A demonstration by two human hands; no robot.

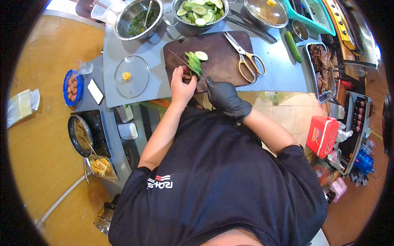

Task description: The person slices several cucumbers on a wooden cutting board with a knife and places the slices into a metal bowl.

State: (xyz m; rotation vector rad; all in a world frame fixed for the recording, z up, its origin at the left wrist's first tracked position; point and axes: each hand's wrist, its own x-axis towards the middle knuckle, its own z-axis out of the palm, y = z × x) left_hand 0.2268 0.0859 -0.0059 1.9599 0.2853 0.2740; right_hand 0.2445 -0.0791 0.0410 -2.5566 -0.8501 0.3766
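On a dark cutting board (215, 66) lies a small fan of cucumber slices (193, 62), with one round slice (201, 55) beside it. My bare left hand (181, 82) has its fingers curled at the near end of these slices, pressing on the cucumber piece there, which is mostly hidden. A black glove covers my right hand (224, 93), which grips a kitchen knife (179, 57) by its handle. The thin blade runs along the left of the slices, pointing up and left. To the right, kitchen scissors (243, 55) with gold handles lie partly open on the board.
Behind the board stand a metal bowl of chopped greens (138, 26), a pot of cucumber slices (200, 12) and a lidded pot (266, 13). A glass lid (132, 77) lies left. Rightward are a whole cucumber (293, 47) and a tray of dark meat (321, 72).
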